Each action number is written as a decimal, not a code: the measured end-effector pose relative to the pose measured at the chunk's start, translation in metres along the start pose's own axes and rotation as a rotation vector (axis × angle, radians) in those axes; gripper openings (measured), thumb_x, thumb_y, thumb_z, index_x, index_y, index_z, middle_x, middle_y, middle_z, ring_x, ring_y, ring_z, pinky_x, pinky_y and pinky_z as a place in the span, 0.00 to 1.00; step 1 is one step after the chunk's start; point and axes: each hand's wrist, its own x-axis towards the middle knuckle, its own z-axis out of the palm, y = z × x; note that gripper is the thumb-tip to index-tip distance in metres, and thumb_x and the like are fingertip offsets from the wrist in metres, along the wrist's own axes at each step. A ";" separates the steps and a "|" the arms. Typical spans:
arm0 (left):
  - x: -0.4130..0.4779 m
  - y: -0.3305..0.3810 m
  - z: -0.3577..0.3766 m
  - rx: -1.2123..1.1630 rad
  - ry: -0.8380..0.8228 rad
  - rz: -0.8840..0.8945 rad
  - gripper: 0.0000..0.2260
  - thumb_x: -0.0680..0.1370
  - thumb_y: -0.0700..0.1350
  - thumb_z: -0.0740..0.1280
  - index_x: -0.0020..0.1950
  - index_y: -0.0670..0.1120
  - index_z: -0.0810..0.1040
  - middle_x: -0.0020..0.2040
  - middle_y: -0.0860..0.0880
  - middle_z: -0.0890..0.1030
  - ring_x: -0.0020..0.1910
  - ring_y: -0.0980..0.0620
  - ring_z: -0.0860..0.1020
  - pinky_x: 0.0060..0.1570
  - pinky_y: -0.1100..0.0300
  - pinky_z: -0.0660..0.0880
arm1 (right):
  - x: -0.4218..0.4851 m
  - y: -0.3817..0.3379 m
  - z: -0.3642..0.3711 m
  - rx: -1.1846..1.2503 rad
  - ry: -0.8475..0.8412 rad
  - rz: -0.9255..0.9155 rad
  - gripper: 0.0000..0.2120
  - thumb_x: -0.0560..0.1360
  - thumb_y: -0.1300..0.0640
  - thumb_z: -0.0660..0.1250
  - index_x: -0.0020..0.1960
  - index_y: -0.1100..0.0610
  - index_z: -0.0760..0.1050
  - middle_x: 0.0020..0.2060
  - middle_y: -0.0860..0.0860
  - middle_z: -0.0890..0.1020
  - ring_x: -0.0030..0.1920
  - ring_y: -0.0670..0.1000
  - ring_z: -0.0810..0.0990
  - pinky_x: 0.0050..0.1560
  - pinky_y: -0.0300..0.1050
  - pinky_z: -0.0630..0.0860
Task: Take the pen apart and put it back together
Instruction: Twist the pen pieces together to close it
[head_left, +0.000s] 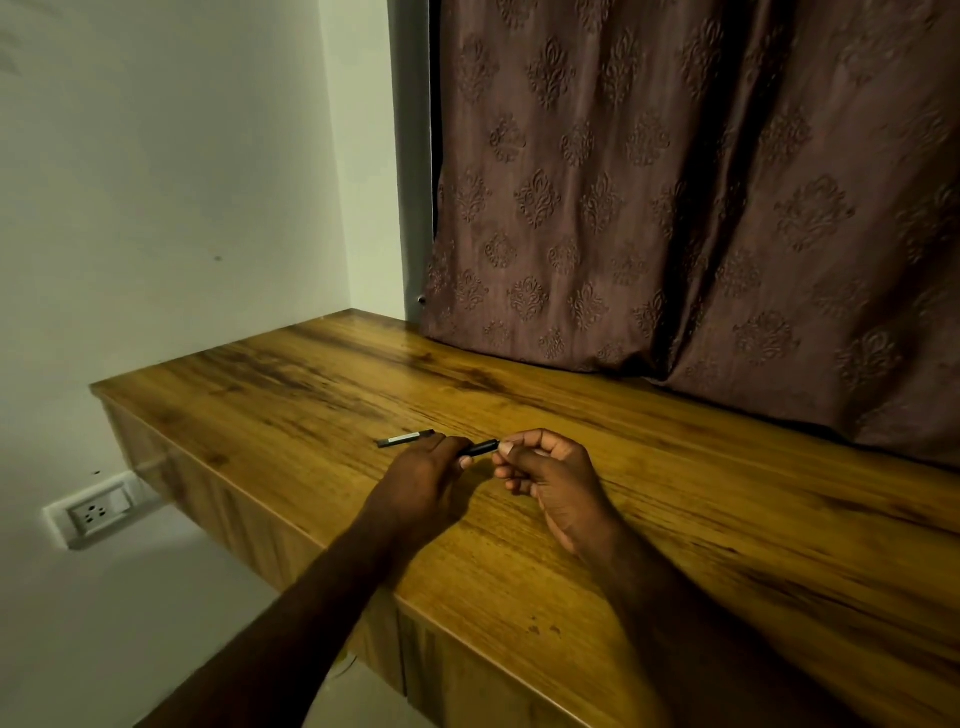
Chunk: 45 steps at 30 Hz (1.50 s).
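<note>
A thin dark pen (480, 447) is held level just above the wooden table (675, 519). My left hand (423, 480) grips its left part, and a short black length shows between the two hands. My right hand (545, 470) pinches the pen's right end between thumb and forefinger. A second pen piece (405, 439), dark with a pale band, lies on the table just beyond my left hand's fingers. Whether this piece touches my left hand cannot be told.
A brown patterned curtain (675, 208) hangs at the back and rests on the tabletop. The table's left edge (171, 467) drops off beside a white wall with a socket (96, 513) low down.
</note>
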 end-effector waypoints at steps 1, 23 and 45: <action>0.000 0.001 -0.001 -0.004 -0.002 0.002 0.12 0.81 0.49 0.59 0.55 0.44 0.78 0.43 0.47 0.80 0.40 0.51 0.76 0.38 0.58 0.71 | 0.000 0.000 0.000 -0.007 0.009 -0.003 0.03 0.75 0.66 0.67 0.48 0.63 0.79 0.38 0.58 0.84 0.35 0.50 0.80 0.36 0.43 0.75; 0.000 0.000 0.001 -0.004 0.020 -0.028 0.07 0.80 0.46 0.62 0.51 0.45 0.78 0.40 0.48 0.79 0.36 0.59 0.70 0.37 0.66 0.63 | -0.001 -0.001 0.005 -0.287 0.127 -0.107 0.08 0.76 0.68 0.63 0.50 0.57 0.77 0.38 0.54 0.83 0.33 0.47 0.78 0.33 0.38 0.73; -0.001 0.004 -0.003 -0.048 0.013 -0.094 0.13 0.80 0.52 0.58 0.50 0.46 0.77 0.40 0.49 0.79 0.36 0.56 0.73 0.35 0.65 0.65 | -0.003 0.003 0.005 -0.479 0.198 -0.245 0.08 0.75 0.65 0.66 0.48 0.53 0.78 0.38 0.52 0.83 0.40 0.53 0.82 0.40 0.45 0.78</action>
